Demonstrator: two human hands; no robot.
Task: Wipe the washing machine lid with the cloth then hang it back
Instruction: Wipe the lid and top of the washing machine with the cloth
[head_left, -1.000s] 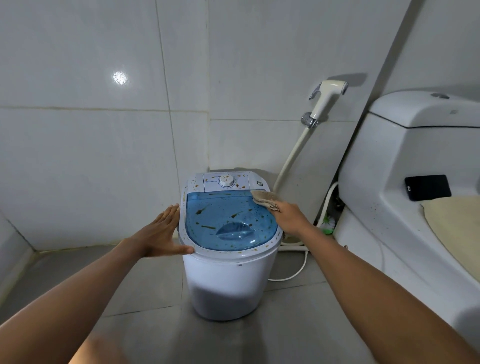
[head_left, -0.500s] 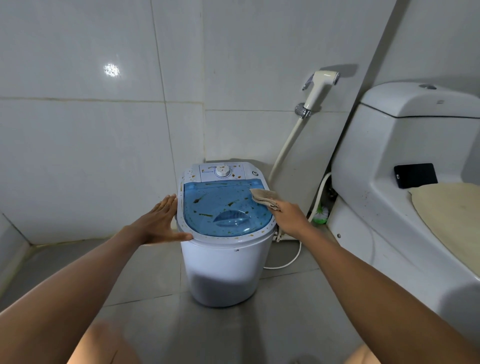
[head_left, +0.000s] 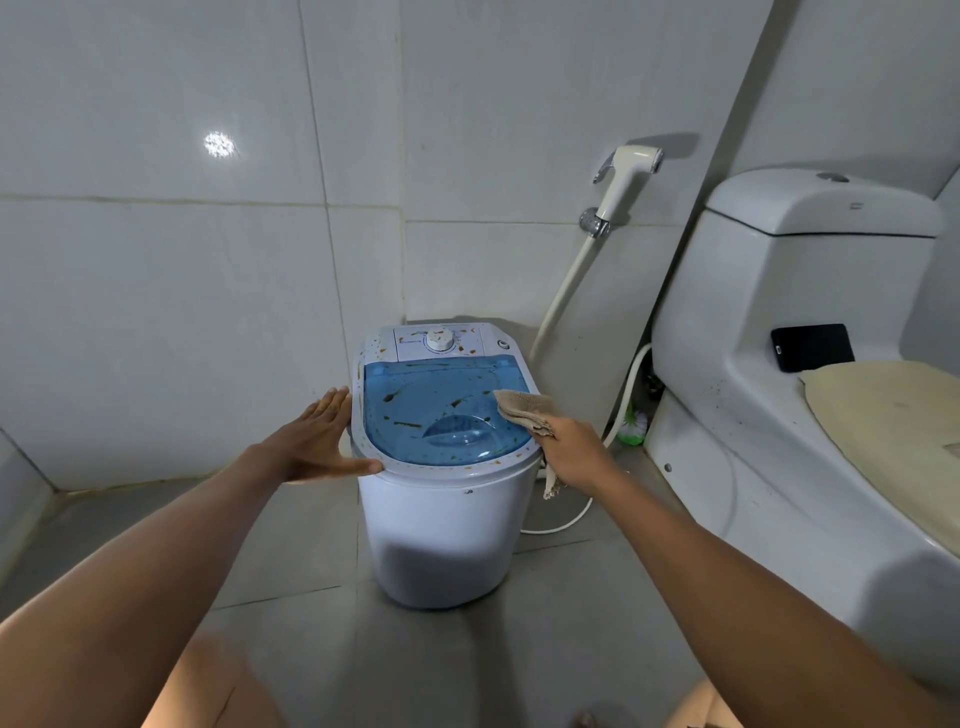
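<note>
A small white washing machine (head_left: 441, 525) stands on the floor against the tiled wall. Its translucent blue lid (head_left: 426, 410) is flecked with brown stains, and so is the white control panel with the dial (head_left: 440, 341). My right hand (head_left: 574, 452) grips a beige cloth (head_left: 524, 408), which lies on the lid's right edge with one end hanging below the hand. My left hand (head_left: 317, 441) lies flat and open against the machine's left rim, thumb on the front edge.
A white toilet (head_left: 810, 364) fills the right side, with a black phone (head_left: 812, 346) on its ledge and a beige mat (head_left: 893, 415) on the seat. A bidet sprayer (head_left: 626, 179) and hose hang on the wall behind. A white cord (head_left: 566, 522) trails on the floor.
The cloth has slid a little down the lid's right side, towards me. My left hand has shifted slightly along the left rim. The camera has tilted, so the scene sits lower in view.
</note>
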